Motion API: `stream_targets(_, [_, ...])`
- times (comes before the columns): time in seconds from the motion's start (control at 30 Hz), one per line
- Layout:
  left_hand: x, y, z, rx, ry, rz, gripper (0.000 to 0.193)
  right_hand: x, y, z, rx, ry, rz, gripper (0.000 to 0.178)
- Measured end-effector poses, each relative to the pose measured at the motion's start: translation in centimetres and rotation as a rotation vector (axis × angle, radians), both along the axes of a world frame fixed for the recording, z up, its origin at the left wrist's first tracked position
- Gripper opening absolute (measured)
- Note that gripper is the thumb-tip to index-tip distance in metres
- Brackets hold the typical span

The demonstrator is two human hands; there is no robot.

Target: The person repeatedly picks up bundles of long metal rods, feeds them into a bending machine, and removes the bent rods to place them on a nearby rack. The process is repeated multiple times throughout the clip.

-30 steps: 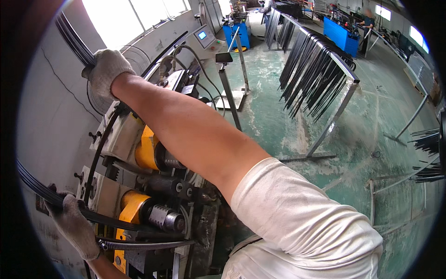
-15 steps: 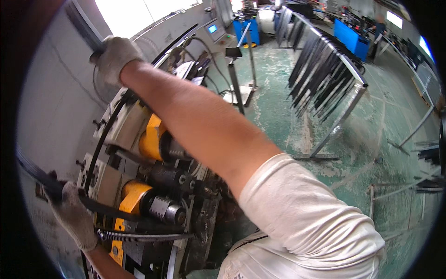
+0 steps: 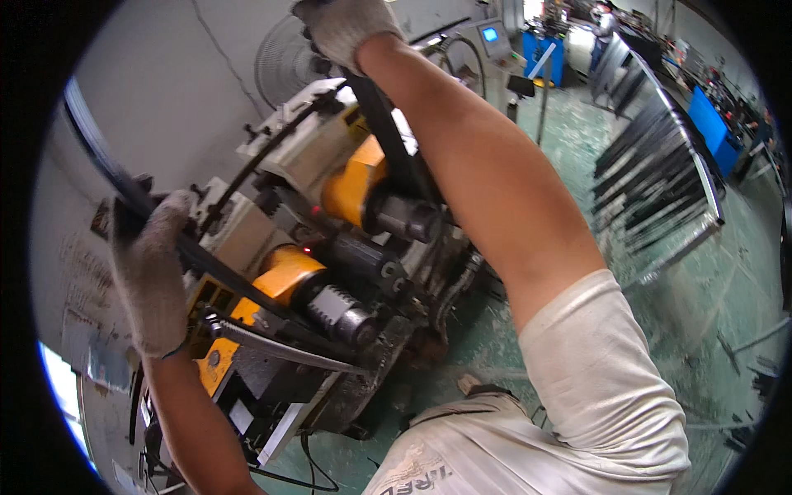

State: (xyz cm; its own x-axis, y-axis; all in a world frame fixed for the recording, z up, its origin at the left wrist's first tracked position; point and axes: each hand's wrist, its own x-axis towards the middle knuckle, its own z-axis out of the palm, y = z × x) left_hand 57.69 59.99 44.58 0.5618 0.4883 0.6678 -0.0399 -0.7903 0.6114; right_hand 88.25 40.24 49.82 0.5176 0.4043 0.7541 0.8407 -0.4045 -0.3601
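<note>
My left hand (image 3: 157, 272), in a pale knitted glove, closes around a long flexible black strip (image 3: 95, 144). That strip comes from the upper left and runs down past the hand to the nearer roller (image 3: 334, 309) of a machine with yellow housings (image 3: 285, 276). Stretched out at the top edge, my right hand (image 3: 351, 33), gloved alike, is closed on a second black length (image 3: 381, 124), which slopes down to the farther roller (image 3: 404, 214). Its fingertips are partly cut off by the frame. A ridged, curved metal bar (image 3: 280, 345) juts out below the nearer roller.
A wall fan (image 3: 285, 62) is behind the machine, with a control box (image 3: 495, 41) and lit screen beyond. To the right stands a metal rack (image 3: 697, 165) hung with many black strips. Blue cabinets (image 3: 714, 124) and a person (image 3: 604, 33) are farther back. The floor (image 3: 569, 140) is green.
The view has swung, so the machine sits farther right and the fan shows. My right hand has come across from the wall side to above the machine. My left hand is higher, still on its strip.
</note>
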Motion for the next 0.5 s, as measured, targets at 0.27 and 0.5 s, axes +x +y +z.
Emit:
stream_targets(0.27, [-1.1, -1.1, 3.6, -0.260, -0.200, -0.087, 0.044, 0.0, 2.4, -0.2, 0.262, -0.070, -0.065, 0.041])
stream_targets(0.5, [-1.2, -0.9, 3.0, -0.264, -0.173, -0.092, 0.038, 1.5, 2.5, -5.5, 0.430, 0.232, -0.012, 0.037])
